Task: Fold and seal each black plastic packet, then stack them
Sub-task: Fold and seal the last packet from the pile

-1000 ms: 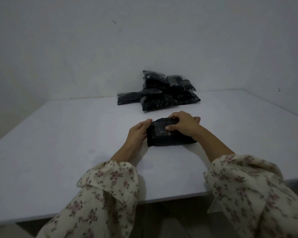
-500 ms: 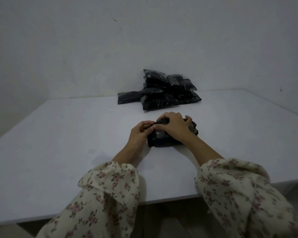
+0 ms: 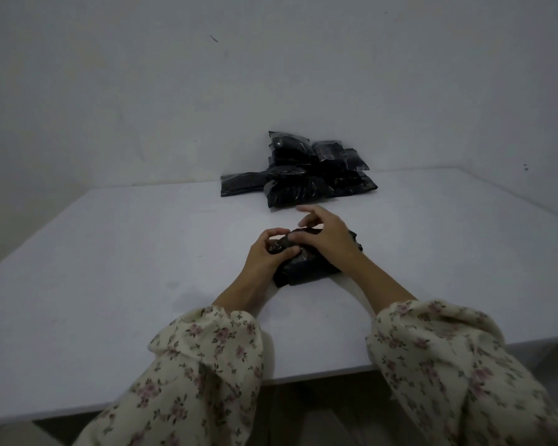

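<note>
Right hand (image 3: 327, 235) now fingers-up over black packet (image 3: 306, 271), pinch by left hand (image 3: 266, 255).

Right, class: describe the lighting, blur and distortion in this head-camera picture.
Head view: dim, flat, bluish light; the black packet and the pile behind lose detail; the right hand has smeared fingers; the left hand looks sharper; the wide lens makes the sleeves loom large.

Dim, flat bluish-grey light, source unclear. Faint soft shadow on the bench (image 3: 110, 284) beside the left forearm. Right hand (image 3: 327, 236) fingertips motion-blurred. Black packet (image 3: 306, 272) under the hands and packet stack (image 3: 298, 178) beyond them near-black, few glints. Bench edges bow, wide-angle. Grainy.
</note>
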The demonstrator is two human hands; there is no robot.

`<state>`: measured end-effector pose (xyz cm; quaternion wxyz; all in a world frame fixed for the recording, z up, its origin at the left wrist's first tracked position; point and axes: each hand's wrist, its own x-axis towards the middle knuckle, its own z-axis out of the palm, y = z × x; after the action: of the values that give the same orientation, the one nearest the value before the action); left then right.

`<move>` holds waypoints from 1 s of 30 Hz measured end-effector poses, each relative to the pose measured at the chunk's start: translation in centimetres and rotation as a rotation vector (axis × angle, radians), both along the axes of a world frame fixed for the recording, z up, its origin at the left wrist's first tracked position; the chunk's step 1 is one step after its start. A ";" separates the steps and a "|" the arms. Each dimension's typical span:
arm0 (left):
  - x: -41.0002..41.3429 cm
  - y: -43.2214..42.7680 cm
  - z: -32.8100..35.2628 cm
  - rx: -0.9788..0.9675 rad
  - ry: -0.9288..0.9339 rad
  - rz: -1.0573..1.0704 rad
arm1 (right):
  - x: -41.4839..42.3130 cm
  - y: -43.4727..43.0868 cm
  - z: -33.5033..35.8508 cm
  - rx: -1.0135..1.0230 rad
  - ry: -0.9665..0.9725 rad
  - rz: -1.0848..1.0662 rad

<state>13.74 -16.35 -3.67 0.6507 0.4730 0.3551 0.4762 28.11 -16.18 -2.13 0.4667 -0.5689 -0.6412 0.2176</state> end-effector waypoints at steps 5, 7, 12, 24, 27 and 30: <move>-0.5 0.5 -0.1 -0.103 -0.123 0.049 | 1.9 0.0 -1.0 0.037 0.087 -0.263; -0.8 0.8 -0.3 -0.118 -0.150 0.053 | 2.5 -0.1 -1.4 -0.067 0.257 -0.302; -1.5 1.2 -0.4 -0.158 -0.097 0.073 | 1.9 -0.5 -2.1 -0.192 0.597 -0.259; -5.9 6.6 2.7 -0.324 -0.155 0.338 | -5.4 2.3 -3.1 0.300 -0.479 -0.299; -7.0 9.0 3.6 -0.379 -0.096 0.359 | -7.7 5.0 -4.4 0.444 -0.833 -0.275; -8.7 11.3 4.8 -0.300 -0.145 0.401 | -10.3 8.4 -3.9 0.520 -0.691 -0.375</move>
<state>5.05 -5.03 1.13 0.6301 0.2558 0.4607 0.5704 17.84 -7.82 -5.98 0.3842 -0.5782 -0.6784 -0.2407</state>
